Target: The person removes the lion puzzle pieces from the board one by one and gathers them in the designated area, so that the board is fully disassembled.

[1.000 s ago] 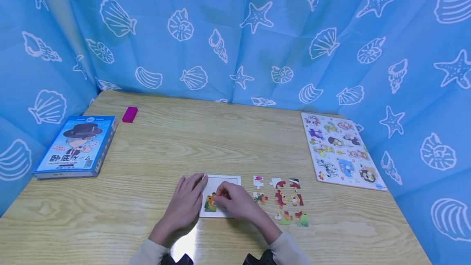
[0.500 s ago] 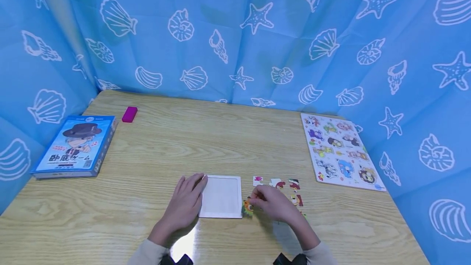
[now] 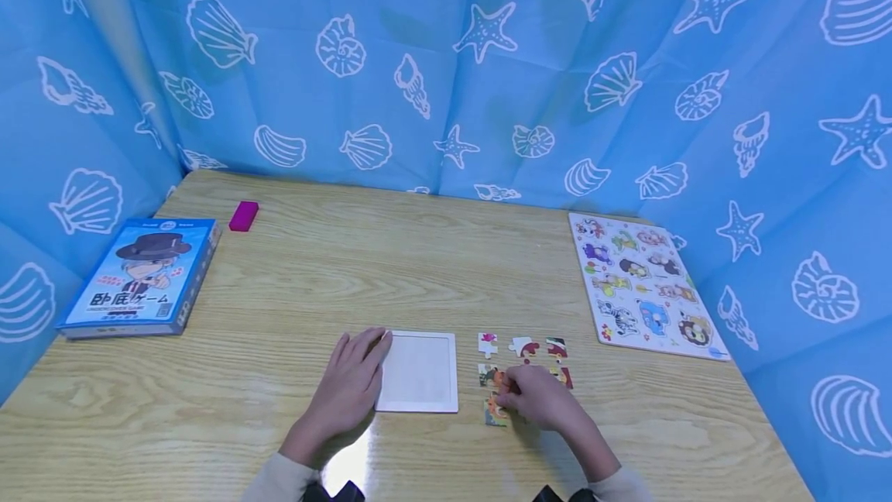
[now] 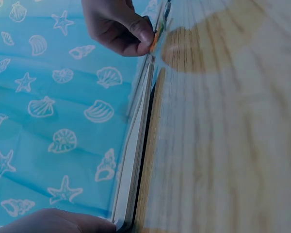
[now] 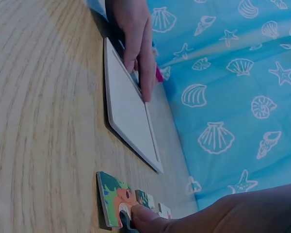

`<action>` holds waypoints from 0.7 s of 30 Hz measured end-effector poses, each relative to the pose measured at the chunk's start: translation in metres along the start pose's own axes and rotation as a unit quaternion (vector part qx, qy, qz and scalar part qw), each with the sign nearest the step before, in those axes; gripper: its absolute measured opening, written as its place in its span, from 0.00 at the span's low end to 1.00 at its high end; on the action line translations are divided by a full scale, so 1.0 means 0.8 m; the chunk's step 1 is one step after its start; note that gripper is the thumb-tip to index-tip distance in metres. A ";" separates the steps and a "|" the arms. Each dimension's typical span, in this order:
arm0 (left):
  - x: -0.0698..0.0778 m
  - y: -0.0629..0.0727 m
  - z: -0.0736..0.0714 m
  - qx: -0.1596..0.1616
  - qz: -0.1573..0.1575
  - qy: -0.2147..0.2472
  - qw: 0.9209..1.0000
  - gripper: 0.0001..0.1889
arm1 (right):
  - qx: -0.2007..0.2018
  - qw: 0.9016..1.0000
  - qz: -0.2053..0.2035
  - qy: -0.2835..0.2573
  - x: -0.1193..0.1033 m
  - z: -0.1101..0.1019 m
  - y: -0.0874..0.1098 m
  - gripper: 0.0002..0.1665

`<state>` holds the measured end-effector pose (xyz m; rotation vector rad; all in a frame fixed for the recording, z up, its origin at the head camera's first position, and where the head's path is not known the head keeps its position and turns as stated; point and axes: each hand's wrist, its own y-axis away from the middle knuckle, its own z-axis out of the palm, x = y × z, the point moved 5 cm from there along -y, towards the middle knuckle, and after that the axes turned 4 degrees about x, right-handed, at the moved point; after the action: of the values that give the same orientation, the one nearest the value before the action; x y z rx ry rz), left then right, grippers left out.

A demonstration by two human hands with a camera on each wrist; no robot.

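Note:
A square white puzzle tray lies on the table with its inside bare. My left hand rests along its left edge, fingers fairly straight; the right wrist view shows those fingers on the rim. To the right of the tray, my right hand pinches a green and orange jigsaw piece between thumb and fingers, low at the table. In the right wrist view the piece sits beside the thumb. Other jigsaw pieces lie in rows around the right hand, which hides some of them.
A board with cartoon animals lies at the right edge of the table. On the left stands a blue game box, with a small magenta block behind it. A blue shell-print curtain closes off the back and sides.
My right hand has moved the green and orange jigsaw piece out of the tray, rightward to the lower left of the loose pieces. The left hand has stayed at the tray's edge.

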<state>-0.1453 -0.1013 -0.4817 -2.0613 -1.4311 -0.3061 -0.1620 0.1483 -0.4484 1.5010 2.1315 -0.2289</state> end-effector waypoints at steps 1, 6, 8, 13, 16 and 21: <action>0.000 0.000 0.000 0.000 0.001 -0.001 1.000 0.22 | 0.001 1.000 0.002 0.003 0.000 0.001 0.000 0.12; 0.002 0.000 -0.002 -0.002 0.002 -0.001 1.000 0.22 | 0.006 1.000 0.002 0.011 -0.002 0.003 -0.002 0.14; 0.003 0.000 -0.002 -0.004 0.001 0.001 1.000 0.22 | 0.009 1.000 0.002 0.011 -0.002 0.003 -0.002 0.14; 0.002 0.000 -0.001 -0.009 -0.003 0.008 1.000 0.22 | 0.013 1.000 0.011 0.008 0.000 0.004 -0.002 0.14; 0.001 0.000 -0.001 -0.008 -0.003 0.011 1.000 0.22 | 0.015 1.000 0.013 0.003 0.001 0.005 -0.002 0.13; -0.001 0.004 0.000 -0.002 -0.006 0.020 1.000 0.22 | 0.026 0.999 0.020 -0.023 0.006 -0.002 0.000 0.10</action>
<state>-0.1427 -0.1026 -0.4836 -2.0384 -1.4207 -0.3525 -0.1635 0.1530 -0.4490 1.5518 2.0723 -0.3038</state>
